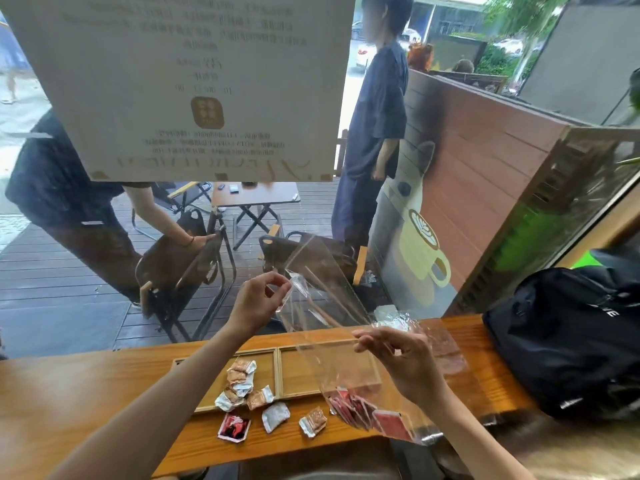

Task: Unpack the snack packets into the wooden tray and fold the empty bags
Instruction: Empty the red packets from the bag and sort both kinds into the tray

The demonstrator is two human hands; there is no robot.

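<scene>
From the head view, the clear bag (332, 306) should be tipped over the wooden tray (277, 370) so the red packets (367, 415) slide out. Its mouth is pinched, raised, by the left hand (258, 299); its right edge is pinched by the right hand (401, 358).

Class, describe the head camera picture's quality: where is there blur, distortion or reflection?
Head view: wide-angle bending curves the counter and window frame; the clear bag glints and is see-through; left hand and right hand look slightly soft; daylight outside is bright.
</scene>
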